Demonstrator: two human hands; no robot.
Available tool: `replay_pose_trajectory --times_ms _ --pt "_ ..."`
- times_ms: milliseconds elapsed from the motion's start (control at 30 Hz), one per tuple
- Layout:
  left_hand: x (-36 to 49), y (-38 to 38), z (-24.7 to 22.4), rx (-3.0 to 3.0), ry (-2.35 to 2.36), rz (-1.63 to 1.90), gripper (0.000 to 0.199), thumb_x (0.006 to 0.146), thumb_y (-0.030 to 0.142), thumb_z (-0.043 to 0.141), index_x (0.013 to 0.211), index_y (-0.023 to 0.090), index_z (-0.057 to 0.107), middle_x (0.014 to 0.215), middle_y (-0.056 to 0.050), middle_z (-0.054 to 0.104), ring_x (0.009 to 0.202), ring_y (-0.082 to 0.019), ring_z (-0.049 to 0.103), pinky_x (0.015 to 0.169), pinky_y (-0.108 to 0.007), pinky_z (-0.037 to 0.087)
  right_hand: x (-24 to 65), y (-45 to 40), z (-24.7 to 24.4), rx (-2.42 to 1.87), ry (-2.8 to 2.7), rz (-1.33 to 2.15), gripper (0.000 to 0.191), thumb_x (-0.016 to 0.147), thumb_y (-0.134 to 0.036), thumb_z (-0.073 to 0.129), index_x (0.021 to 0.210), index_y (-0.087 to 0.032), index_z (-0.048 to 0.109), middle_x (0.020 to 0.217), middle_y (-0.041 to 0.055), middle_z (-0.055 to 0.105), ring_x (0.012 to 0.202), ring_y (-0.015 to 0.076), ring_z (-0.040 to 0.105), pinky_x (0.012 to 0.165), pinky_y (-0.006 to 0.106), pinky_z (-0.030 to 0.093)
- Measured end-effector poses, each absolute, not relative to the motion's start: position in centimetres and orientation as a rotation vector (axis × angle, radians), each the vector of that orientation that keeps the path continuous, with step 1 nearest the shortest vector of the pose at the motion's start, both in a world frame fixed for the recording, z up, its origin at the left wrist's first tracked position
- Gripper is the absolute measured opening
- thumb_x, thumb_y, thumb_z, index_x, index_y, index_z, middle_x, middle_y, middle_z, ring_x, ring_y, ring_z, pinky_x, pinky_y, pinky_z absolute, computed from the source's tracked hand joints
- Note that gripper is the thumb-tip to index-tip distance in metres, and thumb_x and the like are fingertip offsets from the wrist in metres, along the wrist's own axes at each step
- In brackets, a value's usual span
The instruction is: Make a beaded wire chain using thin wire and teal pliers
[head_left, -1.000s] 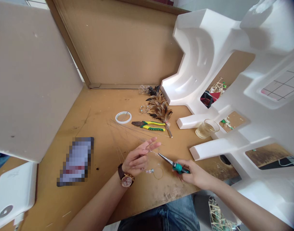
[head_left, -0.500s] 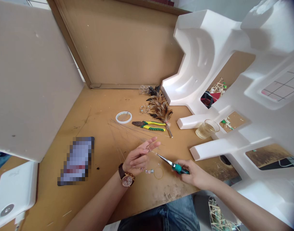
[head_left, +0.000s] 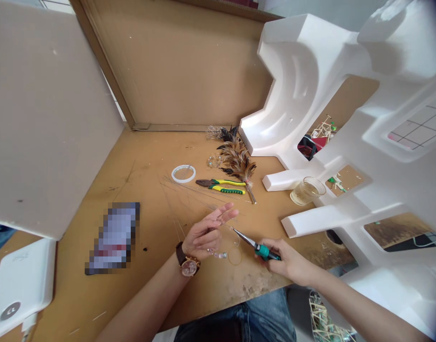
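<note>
My right hand (head_left: pixel 284 259) is wrapped round the green and black handles of needle-nose pliers (head_left: pixel 251 243). The pliers' tips meet a thin wire (head_left: pixel 227 226) just right of my left fingers. My left hand (head_left: pixel 207 235), with a watch (head_left: pixel 188 266) at the wrist, pinches that wire between thumb and finger, other fingers extended. A short string of pale beads (head_left: pixel 218 254) hangs below the left hand. Beside it on the table lies a thin yellowish ring (head_left: pixel 235 256).
Beyond my hands lie yellow-green pliers (head_left: pixel 221 185), a white tape roll (head_left: pixel 183 174), loose wires and a feather bundle (head_left: pixel 235 159). A glass cup (head_left: pixel 306 191) stands by white foam packaging (head_left: pixel 306 228) on the right. A phone (head_left: pixel 114 237) and white power bank (head_left: pixel 25 285) are left.
Both hands stay almost in place. The pliers' tips have shifted very slightly, and the bead string under my left hand hangs a little differently.
</note>
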State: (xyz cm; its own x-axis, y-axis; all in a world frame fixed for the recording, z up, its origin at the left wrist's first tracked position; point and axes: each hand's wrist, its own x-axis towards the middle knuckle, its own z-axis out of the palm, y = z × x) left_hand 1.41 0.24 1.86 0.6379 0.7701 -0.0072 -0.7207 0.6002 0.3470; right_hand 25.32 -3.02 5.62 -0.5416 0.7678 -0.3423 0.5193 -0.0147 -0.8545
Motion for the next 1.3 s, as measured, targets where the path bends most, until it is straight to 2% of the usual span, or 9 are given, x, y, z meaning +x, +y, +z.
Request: replay_pose_trajectory --times_ms 300,533,700,833,900,967,1067,1133,1300 --pt "1.8 0.0 2.7 0.484 0.314 0.938 0.039 0.083 0.008 0.037 0.117 0.020 0.052 0.117 -0.012 0.059 0.027 0.006 0.015 0.025 -0.009 0.016 25.0 -3.7 5.3 -1.523 -2.117 1.355 0.008 0.062 -0.012 0.043 0.066 -0.018 0.042 0.060 -0.0056 0.034 0.058 0.0093 0.032 0.054 0.022 0.024" --pt "2.6 0.0 3.5 0.631 0.489 1.055 0.029 0.086 0.017 0.045 0.113 0.016 0.057 0.115 -0.014 0.060 0.038 0.003 0.037 0.036 -0.010 0.032 25.9 -3.4 4.6 -1.478 -2.054 1.323 0.008 0.063 -0.012 0.042 0.068 -0.018 0.041 0.063 -0.0053 0.035 0.060 0.0099 0.034 0.054 0.022 0.025" --pt "3.1 -0.1 3.4 0.726 0.643 1.060 0.033 0.084 0.028 0.051 0.113 0.014 0.056 0.115 -0.015 0.061 0.056 -0.007 0.058 0.050 -0.019 0.046 26.2 -3.4 4.2 -1.509 -2.060 1.244 0.008 0.065 -0.012 0.041 0.069 -0.018 0.042 0.063 -0.0052 0.036 0.060 0.0101 0.035 0.055 0.023 0.026" --pt "3.2 -0.2 3.3 0.723 0.714 1.086 0.029 0.082 0.031 0.055 0.105 0.012 0.058 0.103 -0.013 0.066 0.069 -0.013 0.063 0.066 -0.025 0.049 26.3 -3.4 4.0 -1.543 -2.089 1.156 0.008 0.064 -0.012 0.042 0.069 -0.019 0.041 0.062 -0.0055 0.036 0.059 0.0099 0.036 0.054 0.023 0.025" --pt "3.2 -0.1 3.1 0.728 0.682 1.092 0.026 0.082 0.029 0.055 0.103 0.013 0.058 0.098 -0.011 0.067 0.074 -0.014 0.063 0.069 -0.026 0.048 26.5 -3.3 4.0 -1.559 -2.088 1.140 0.008 0.065 -0.012 0.042 0.070 -0.019 0.042 0.062 -0.0057 0.036 0.058 0.0098 0.036 0.054 0.023 0.025" --pt "3.2 0.0 2.8 0.742 0.639 1.091 0.026 0.082 0.026 0.055 0.105 0.014 0.056 0.091 -0.008 0.067 0.069 -0.011 0.061 0.070 -0.026 0.047 26.6 -3.3 4.0 -1.577 -2.088 1.127 0.008 0.065 -0.013 0.042 0.071 -0.019 0.043 0.062 -0.0058 0.036 0.058 0.0097 0.035 0.053 0.022 0.025" --pt "3.3 0.0 2.5 0.797 0.639 1.107 0.026 0.085 0.026 0.051 0.107 0.015 0.056 0.079 -0.003 0.064 0.045 -0.002 0.044 0.064 -0.025 0.047 26.7 -3.2 4.1 -1.579 -2.104 1.119 0.008 0.065 -0.013 0.042 0.070 -0.019 0.043 0.061 -0.0059 0.037 0.058 0.0097 0.036 0.053 0.022 0.026" --pt "3.3 0.1 2.3 0.844 0.673 1.123 0.027 0.085 0.028 0.049 0.106 0.014 0.057 0.076 -0.001 0.061 0.038 0.000 0.031 0.058 -0.024 0.046 26.7 -3.2 4.2 -1.567 -2.117 1.138 0.008 0.065 -0.012 0.042 0.069 -0.019 0.042 0.061 -0.0059 0.038 0.058 0.0097 0.037 0.053 0.022 0.027" --pt "3.4 0.1 2.2 0.876 0.784 1.092 0.021 0.081 0.029 0.055 0.094 0.014 0.059 0.075 0.000 0.061 0.035 0.002 0.025 0.048 -0.021 0.040 26.5 -3.3 4.8 -1.577 -2.181 1.098 0.008 0.063 -0.012 0.043 0.069 -0.019 0.043 0.061 -0.0053 0.042 0.058 0.0102 0.039 0.054 0.022 0.027"
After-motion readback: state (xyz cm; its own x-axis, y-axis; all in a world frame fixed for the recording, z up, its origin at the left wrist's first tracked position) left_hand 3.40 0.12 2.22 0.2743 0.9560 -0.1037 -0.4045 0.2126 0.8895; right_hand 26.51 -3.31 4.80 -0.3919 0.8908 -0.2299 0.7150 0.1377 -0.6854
